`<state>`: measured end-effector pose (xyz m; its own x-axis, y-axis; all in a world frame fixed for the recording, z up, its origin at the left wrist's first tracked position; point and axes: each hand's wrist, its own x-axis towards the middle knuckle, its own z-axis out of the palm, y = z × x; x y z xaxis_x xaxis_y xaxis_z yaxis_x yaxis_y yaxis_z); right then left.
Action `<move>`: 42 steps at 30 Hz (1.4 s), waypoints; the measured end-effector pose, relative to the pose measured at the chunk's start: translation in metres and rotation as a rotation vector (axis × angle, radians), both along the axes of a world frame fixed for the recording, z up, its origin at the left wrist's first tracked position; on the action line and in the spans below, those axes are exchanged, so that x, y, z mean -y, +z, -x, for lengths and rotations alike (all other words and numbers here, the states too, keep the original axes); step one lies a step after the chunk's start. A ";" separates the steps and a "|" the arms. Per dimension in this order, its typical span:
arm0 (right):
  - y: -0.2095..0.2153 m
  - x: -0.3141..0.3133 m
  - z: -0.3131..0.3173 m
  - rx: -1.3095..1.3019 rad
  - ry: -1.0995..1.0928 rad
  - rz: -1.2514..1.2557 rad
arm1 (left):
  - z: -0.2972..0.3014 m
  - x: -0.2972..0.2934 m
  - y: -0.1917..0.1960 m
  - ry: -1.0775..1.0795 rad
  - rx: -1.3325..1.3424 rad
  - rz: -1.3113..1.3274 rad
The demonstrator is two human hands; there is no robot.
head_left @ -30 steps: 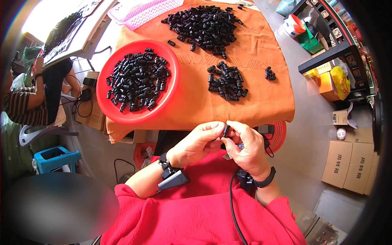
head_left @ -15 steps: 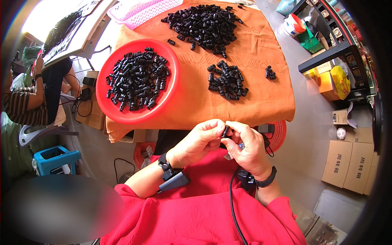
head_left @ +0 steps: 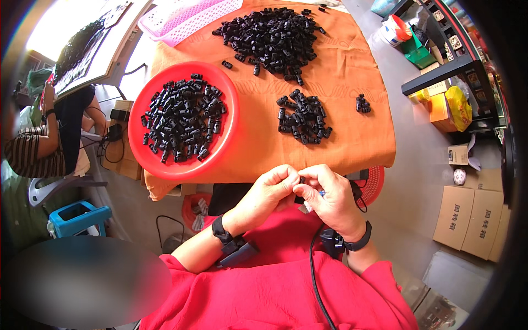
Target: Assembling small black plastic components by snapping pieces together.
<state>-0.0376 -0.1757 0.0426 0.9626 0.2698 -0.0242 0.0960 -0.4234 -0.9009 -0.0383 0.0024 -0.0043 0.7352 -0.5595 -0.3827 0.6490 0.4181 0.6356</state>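
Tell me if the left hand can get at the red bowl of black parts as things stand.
Probably yes. The left hand is pinching a small black part together with the right hand, but the red bowl sits just ahead-left on the table, nothing between.

Wearer's inventory, head view.

Garment: my red top (head_left: 286,291), long-sleeved, loose and softly creased, fills the frame from six o'clock; both sleeves are pushed up past the forearms, the right one bunched at about five o'clock.

Left hand (head_left: 269,190): bare, no rings visible. My left wrist carries a black strap (head_left: 220,230) with a dark grey wedge-shaped unit (head_left: 237,252) clipped just below it, toward seven o'clock.

Right hand (head_left: 330,201): bare. My right wrist wears a slim black band (head_left: 360,237); a small black block (head_left: 331,241) sits beside it, and a thin black cable (head_left: 314,275) runs from there down across my top toward six o'clock.
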 end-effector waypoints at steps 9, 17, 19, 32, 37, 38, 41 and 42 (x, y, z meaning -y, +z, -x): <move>-0.009 0.003 -0.022 0.071 0.106 0.033 | -0.008 0.000 -0.001 0.025 -0.064 -0.031; -0.001 -0.006 -0.037 -0.046 0.004 0.032 | -0.011 0.006 -0.001 0.153 -0.054 0.055; -0.003 -0.010 -0.040 -0.032 -0.026 0.031 | -0.013 0.008 0.001 0.187 -0.051 0.033; -0.024 -0.023 -0.049 0.155 -0.131 0.217 | -0.013 0.013 0.003 0.291 -0.091 -0.034; -0.024 -0.024 -0.048 0.156 -0.142 0.207 | -0.012 0.013 0.000 0.273 -0.092 -0.033; -0.023 -0.024 -0.048 0.143 -0.146 0.212 | -0.012 0.013 0.000 0.267 -0.093 -0.029; -0.023 -0.024 -0.048 0.133 -0.147 0.217 | -0.011 0.013 -0.001 0.272 -0.091 -0.032; -0.023 -0.024 -0.048 0.137 -0.148 0.221 | -0.011 0.013 -0.001 0.271 -0.092 -0.032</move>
